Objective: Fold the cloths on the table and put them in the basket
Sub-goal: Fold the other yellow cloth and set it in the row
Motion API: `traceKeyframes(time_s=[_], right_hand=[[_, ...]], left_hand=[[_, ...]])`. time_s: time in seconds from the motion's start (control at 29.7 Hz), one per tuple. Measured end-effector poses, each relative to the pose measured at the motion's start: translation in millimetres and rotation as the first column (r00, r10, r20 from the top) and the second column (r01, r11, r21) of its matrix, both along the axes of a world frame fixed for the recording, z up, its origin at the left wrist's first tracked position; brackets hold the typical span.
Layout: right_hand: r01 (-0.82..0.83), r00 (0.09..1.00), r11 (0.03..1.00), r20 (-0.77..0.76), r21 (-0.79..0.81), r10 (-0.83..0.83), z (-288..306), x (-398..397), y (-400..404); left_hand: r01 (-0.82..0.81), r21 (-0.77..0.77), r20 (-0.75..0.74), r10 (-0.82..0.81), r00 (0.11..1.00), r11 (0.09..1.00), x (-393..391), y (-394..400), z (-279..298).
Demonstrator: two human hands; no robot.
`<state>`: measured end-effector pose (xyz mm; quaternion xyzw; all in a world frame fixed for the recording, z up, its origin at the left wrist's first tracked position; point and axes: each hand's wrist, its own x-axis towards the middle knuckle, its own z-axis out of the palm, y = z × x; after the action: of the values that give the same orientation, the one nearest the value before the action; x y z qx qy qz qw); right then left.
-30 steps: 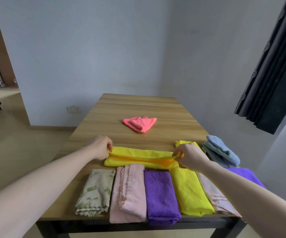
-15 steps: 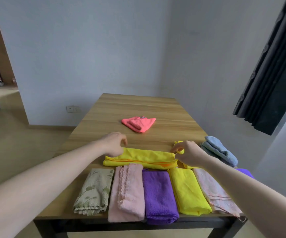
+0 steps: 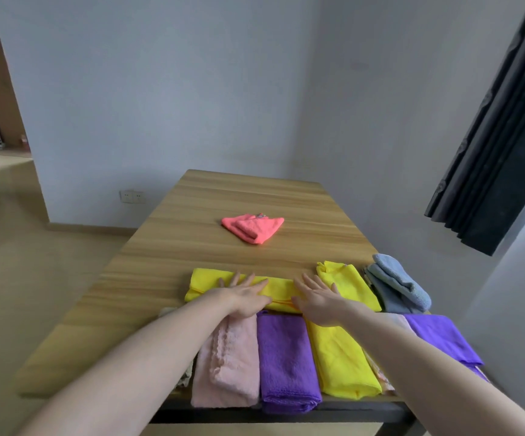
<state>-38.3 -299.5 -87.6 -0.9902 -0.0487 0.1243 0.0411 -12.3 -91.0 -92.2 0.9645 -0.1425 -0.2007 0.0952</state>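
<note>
Nothing is gripped: the left hand (image 3: 244, 293) is laid flat with fingers straight and spread on the long folded bright-yellow cloth (image 3: 204, 282), and the right hand (image 3: 317, 296) is pressed flat, fingers equally straight, on that cloth's right end. The cloth is pinned to the wooden-topped table (image 3: 166, 262) under both palms, lying crosswise just beyond the near row.

The step in hand is judged to be the smoothing of a fold just made. It is a narrow strip with a doubled edge showing along its near side, so another fold, end to end, seems called for next; for that, an end would have to be pinched and carried across to the other. No basket is seen, so where the cloth must finally be taken cannot be told.

From left to right along the near edge, folded pieces are lined up: a pale patterned cloth mostly hidden under the left forearm, a fluffy pink towel (image 3: 226, 366), a purple microfibre cloth (image 3: 286, 360), a second yellow cloth (image 3: 339, 363), a light cloth barely visible beneath the right arm, and a flat purple cloth (image 3: 440, 338) at the corner. Behind these, right of the hands, a crumpled yellow cloth (image 3: 346, 284) is touched by a rolled blue-grey towel (image 3: 396, 284). Well apart, mid-table, a coral-pink folded cloth (image 3: 253, 227) is left alone.
</note>
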Motion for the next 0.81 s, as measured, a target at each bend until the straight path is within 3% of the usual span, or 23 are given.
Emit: traceKeyframes(time_s=[0.64,0.81], right_hand=[[0.086,0.996,0.996,-0.03,0.005,-0.086,-25,-10,9],[0.049,0.98,0.988,0.182,0.146,-0.076,4,-4,3]], left_hand=[[-0.016,-0.039,0.065,0.019,0.998,0.999,-7,1,-13],[-0.003,-0.221,0.227,0.054,0.972,0.975,-7,19,14]])
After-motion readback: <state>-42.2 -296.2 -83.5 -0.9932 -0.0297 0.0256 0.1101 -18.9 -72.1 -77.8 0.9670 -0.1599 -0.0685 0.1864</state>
